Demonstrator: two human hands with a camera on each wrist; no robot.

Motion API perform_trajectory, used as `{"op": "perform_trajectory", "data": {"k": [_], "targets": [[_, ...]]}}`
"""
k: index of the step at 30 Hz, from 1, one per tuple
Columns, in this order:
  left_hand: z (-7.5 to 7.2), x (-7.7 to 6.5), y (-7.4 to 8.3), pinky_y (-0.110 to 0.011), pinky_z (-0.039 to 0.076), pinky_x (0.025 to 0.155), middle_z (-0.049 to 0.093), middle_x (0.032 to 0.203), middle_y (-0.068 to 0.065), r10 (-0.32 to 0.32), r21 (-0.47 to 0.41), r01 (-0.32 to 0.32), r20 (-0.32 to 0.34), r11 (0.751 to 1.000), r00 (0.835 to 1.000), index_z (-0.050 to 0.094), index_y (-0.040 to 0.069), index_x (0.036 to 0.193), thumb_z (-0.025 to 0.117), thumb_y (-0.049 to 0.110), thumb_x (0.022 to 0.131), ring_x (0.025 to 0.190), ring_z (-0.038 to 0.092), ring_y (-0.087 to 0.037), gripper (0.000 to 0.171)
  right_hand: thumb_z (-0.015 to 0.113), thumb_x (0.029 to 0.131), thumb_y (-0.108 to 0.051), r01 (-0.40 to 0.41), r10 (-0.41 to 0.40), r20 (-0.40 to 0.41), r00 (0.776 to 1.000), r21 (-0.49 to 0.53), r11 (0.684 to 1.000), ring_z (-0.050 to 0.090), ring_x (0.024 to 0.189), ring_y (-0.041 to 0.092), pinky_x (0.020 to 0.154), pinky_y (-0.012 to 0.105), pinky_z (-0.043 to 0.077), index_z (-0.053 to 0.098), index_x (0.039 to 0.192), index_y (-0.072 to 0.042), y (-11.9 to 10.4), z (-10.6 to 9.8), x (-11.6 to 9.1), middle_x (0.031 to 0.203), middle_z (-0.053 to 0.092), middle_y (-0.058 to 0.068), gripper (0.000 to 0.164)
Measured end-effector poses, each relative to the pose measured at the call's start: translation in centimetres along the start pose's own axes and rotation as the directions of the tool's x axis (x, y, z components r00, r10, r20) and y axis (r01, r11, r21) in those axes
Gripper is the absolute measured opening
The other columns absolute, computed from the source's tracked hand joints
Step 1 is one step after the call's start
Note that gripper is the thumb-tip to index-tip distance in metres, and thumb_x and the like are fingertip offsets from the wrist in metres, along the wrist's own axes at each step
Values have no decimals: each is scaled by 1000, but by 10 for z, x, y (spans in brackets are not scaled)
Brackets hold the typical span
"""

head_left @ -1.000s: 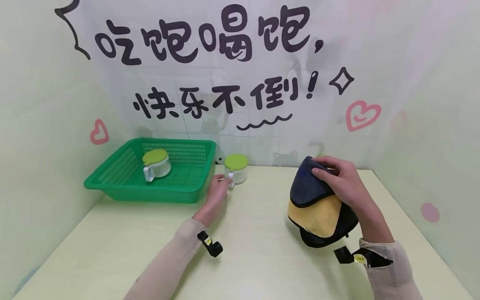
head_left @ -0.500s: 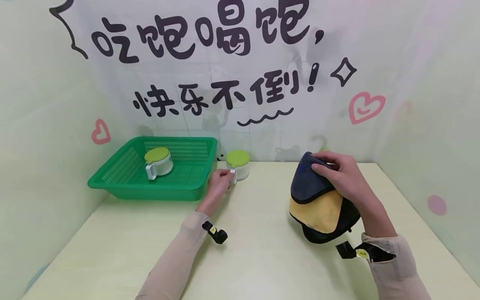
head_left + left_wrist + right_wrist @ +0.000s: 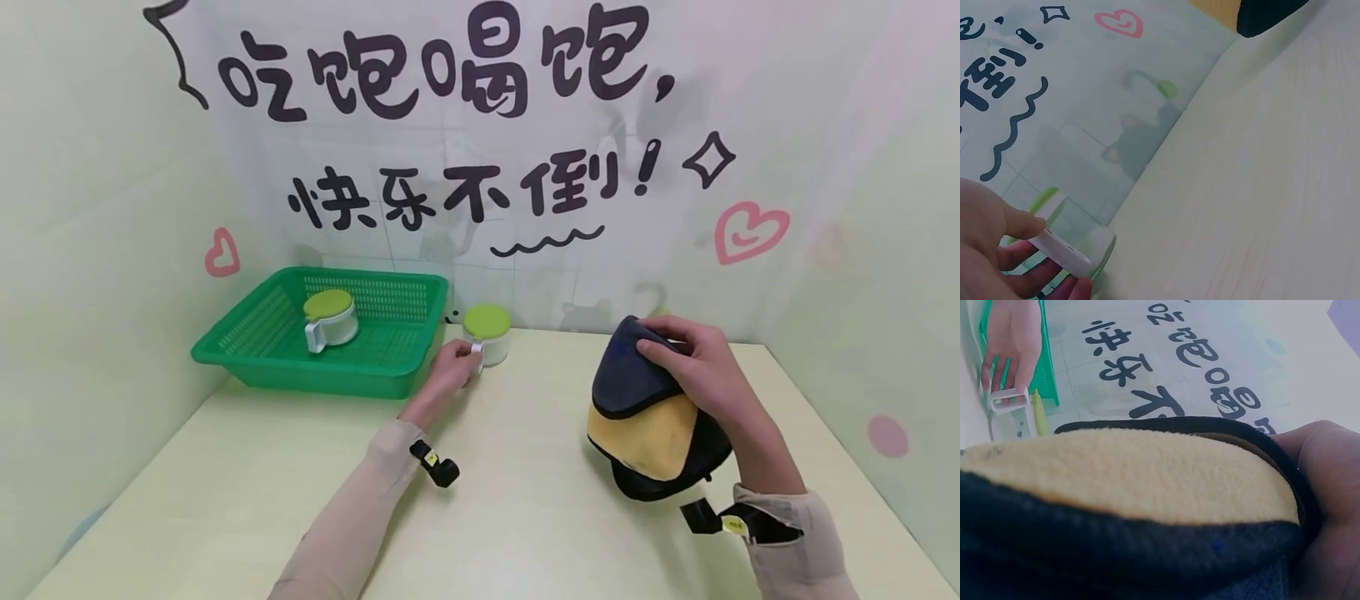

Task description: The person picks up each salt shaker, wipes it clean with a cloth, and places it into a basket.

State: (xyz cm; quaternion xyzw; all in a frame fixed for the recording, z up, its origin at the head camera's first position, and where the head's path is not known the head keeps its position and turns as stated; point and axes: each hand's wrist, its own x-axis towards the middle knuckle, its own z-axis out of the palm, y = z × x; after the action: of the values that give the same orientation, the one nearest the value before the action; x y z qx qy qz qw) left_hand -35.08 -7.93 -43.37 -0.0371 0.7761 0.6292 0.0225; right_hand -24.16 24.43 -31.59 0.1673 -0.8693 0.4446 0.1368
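Observation:
A clear seasoning jar (image 3: 487,327) with a green lid and white handle stands on the table against the back wall, right of the basket. My left hand (image 3: 453,367) holds it by the handle; in the left wrist view the thumb (image 3: 1025,224) lies on the handle's top and the other fingers curl behind it. On the right, my right hand (image 3: 701,367) pinches the upper edge of a folded cleaning cloth (image 3: 641,437), navy on one face and yellow on the other with black edging. The cloth hangs over the table and fills much of the right wrist view.
A green plastic basket (image 3: 322,380) stands at the back left. Inside it sits a second green-lidded jar (image 3: 331,318) with a white handle. A printed cloth backdrop (image 3: 420,242) closes off the back, and pale walls rise at both sides of the table (image 3: 517,500).
My left hand has moved slightly forward and its fingers have closed on the jar's handle. The right hand keeps holding the cloth in about the same place. The head view has shifted a little.

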Motion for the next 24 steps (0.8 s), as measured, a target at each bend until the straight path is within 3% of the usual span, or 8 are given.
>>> {"op": "perform_trajectory", "data": {"k": [7, 14, 24], "targets": [[1, 1, 0, -35, 50, 76, 62, 99, -10, -7, 6, 7, -12, 1000, 1000, 61, 1, 106, 56, 17, 94, 85, 56, -21, 20, 62, 94, -24, -4, 4, 14, 1000, 6, 1000, 59, 93, -11, 80, 6, 46, 63, 124, -8, 4, 1, 0, 120, 65, 16, 34], [0, 0, 2, -40, 51, 89, 62, 109, -12, -51, 0, 51, 28, 999, 998, 62, -2, 114, 54, 20, 96, 95, 57, -22, 29, 62, 94, -24, -11, 11, 17, 1000, -5, 1000, 58, 94, -10, 81, 7, 45, 63, 123, -8, 6, 3, 0, 119, 65, 15, 33], [-5, 4, 2, -40, 49, 91, 61, 110, -10, -71, -23, 73, 78, 997, 994, 62, -3, 118, 53, 21, 97, 94, 55, -18, 33, 61, 94, -28, -4, 5, 41, 999, -27, 1000, 60, 96, -5, 82, 9, 45, 64, 122, -12, 2, 5, 4, 119, 67, 11, 33]]}}
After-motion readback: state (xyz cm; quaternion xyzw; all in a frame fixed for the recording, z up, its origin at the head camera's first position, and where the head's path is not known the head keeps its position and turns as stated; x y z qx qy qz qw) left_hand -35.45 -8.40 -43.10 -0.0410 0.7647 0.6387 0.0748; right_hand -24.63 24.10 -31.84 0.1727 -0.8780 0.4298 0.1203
